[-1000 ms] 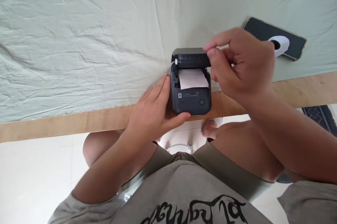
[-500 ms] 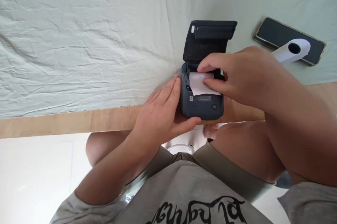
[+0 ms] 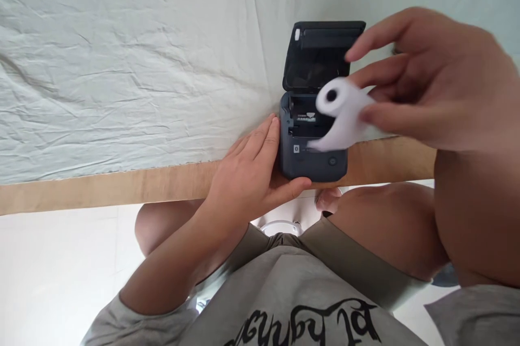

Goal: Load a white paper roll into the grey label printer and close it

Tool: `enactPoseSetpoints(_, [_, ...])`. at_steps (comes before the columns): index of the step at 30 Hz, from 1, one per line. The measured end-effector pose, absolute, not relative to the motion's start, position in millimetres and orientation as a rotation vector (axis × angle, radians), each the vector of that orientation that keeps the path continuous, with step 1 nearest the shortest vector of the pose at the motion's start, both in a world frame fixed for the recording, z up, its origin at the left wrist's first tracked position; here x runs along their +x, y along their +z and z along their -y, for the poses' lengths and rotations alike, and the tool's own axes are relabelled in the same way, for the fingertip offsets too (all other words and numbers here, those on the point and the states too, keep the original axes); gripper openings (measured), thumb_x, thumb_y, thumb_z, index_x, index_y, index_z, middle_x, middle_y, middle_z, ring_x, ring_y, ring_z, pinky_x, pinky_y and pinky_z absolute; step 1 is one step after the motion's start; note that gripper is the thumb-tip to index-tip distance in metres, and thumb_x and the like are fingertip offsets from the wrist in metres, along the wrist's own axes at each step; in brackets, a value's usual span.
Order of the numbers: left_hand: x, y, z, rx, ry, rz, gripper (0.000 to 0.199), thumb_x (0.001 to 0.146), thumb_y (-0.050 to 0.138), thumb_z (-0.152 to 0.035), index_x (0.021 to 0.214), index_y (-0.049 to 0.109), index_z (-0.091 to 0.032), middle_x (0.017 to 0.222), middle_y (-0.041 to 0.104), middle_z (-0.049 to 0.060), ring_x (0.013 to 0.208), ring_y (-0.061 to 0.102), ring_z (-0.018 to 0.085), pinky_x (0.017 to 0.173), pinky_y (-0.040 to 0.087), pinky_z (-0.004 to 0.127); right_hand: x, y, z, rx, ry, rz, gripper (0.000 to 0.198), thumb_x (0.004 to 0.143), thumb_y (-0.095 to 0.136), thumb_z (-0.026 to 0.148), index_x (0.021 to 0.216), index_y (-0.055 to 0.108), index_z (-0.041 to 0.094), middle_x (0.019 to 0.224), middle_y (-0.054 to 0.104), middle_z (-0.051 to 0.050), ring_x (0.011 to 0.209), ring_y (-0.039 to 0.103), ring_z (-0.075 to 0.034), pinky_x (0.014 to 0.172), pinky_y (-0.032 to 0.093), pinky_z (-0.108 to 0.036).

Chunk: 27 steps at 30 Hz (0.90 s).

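Note:
A dark blue portable printer [image 3: 313, 164] sits at the table's front edge with its lid [image 3: 319, 59] raised. Its paper compartment [image 3: 303, 105] is exposed, showing a small printed label inside. My left hand [image 3: 247, 173] braces the printer, fingers straight along its left side and thumb at its front edge. Above the right part of the compartment, my right hand [image 3: 430, 80] pinches a small white paper roll [image 3: 345, 108] between thumb and fingers. The roll has a dark core hole, and its loose paper end hangs over the printer's front. Motion blurs the roll slightly.
A pale, wrinkled cloth [image 3: 142, 64] covers the table, leaving a bare wooden strip [image 3: 122, 187] along the front edge. My legs [image 3: 382, 221] are below that edge. The phone seen earlier at the right is hidden behind my right hand.
My right hand has lifted the paper roll out of the printer's compartment and moved up and right. The left hand stays against the printer.

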<state>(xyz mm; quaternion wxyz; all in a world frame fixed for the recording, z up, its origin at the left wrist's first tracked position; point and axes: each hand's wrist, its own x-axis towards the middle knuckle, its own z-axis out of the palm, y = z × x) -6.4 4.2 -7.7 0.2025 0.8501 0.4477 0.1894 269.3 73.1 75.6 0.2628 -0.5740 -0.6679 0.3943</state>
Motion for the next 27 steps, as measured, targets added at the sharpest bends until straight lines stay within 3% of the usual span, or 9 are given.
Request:
enactPoseSetpoints(3, [-7, -8, -4, 2.356, 0.504, -1.261, 0.112, 0.117, 0.047, -0.088, 0.181, 0.043, 0.004, 0.185, 0.053, 0.030, 0.171, 0.060, 0.039, 0.143, 0.050, 0.048, 287, 64, -72, -1.473, 1.167, 1.300, 0.063, 0.058, 0.084, 0.045, 0.115, 0.064, 0.027, 0.082, 0.064, 0.001, 0.055, 0.046, -0.011, 0.048, 0.027, -0.032])
enactPoseSetpoints(6, [-6, -7, -5, 2.333, 0.473, -1.259, 0.113, 0.117, 0.046, -0.088, 0.182, 0.042, 0.003, 0.187, 0.051, 0.029, 0.173, 0.057, 0.040, 0.144, 0.048, 0.048, 304, 45, -71, -1.499, 1.084, 1.225, 0.064, 0.059, 0.086, 0.056, 0.105, 0.053, 0.026, 0.078, 0.056, 0.004, 0.049, 0.037, -0.009, 0.049, 0.025, -0.033])
enactPoseSetpoints(9, [-2, -4, -7, 2.301, 0.418, -1.291, 0.111, 0.114, 0.053, -0.083, 0.183, 0.040, 0.004, 0.188, 0.050, 0.029, 0.175, 0.054, 0.041, 0.145, 0.047, 0.051, 313, 30, -62, -1.566, 0.969, 1.272, 0.058, 0.064, 0.084, 0.052, 0.099, 0.047, 0.025, 0.076, 0.052, 0.005, 0.052, 0.045, -0.010, 0.053, 0.033, -0.032])
enactPoseSetpoints(12, [2, 1, -8, 2.254, 0.361, -1.354, 0.108, 0.109, 0.060, -0.075, 0.184, 0.039, 0.000, 0.189, 0.049, 0.027, 0.176, 0.052, 0.043, 0.144, 0.048, 0.056, 318, 23, -52, -1.624, 0.864, 1.426, 0.047, 0.075, 0.084, 0.051, 0.094, 0.052, 0.022, 0.076, 0.055, 0.002, 0.064, 0.057, -0.012, 0.064, 0.045, -0.033])
enactPoseSetpoints(15, [3, 3, -7, 2.228, 0.353, -1.376, 0.106, 0.107, 0.063, -0.073, 0.184, 0.040, -0.003, 0.188, 0.052, 0.027, 0.174, 0.054, 0.044, 0.144, 0.048, 0.057, 321, 21, -50, -1.656, 0.706, 1.592, 0.040, 0.080, 0.085, 0.049, 0.089, 0.057, 0.021, 0.080, 0.059, -0.002, 0.076, 0.058, -0.014, 0.075, 0.048, -0.036])
enactPoseSetpoints(20, [1, 2, -6, 2.243, 0.390, -1.383, 0.106, 0.108, 0.063, -0.074, 0.183, 0.042, -0.002, 0.186, 0.054, 0.028, 0.171, 0.058, 0.044, 0.141, 0.051, 0.057, 317, 14, -59, -1.680, 0.548, 1.766, 0.042, 0.084, 0.083, 0.050, 0.112, 0.066, 0.025, 0.118, 0.076, -0.010, 0.105, 0.069, -0.023, 0.093, 0.058, -0.043])
enactPoseSetpoints(24, [0, 1, -6, 2.267, 0.402, -1.373, 0.105, 0.109, 0.063, -0.075, 0.182, 0.043, -0.002, 0.188, 0.051, 0.028, 0.173, 0.056, 0.043, 0.142, 0.051, 0.055, 307, 13, -58, -1.768, 0.517, 1.886, 0.043, 0.090, 0.077, 0.042, 0.129, 0.069, 0.027, 0.133, 0.076, -0.012, 0.110, 0.071, -0.025, 0.105, 0.062, -0.048])
enactPoseSetpoints(27, [-2, 1, -6, 2.275, 0.402, -1.354, 0.108, 0.110, 0.060, -0.079, 0.182, 0.043, 0.000, 0.188, 0.050, 0.029, 0.174, 0.055, 0.043, 0.143, 0.050, 0.054, 316, 25, -51, -1.784, 0.455, 1.945, 0.061, 0.090, 0.079, 0.048, 0.146, 0.065, 0.028, 0.150, 0.071, -0.015, 0.127, 0.072, -0.030, 0.115, 0.062, -0.054])
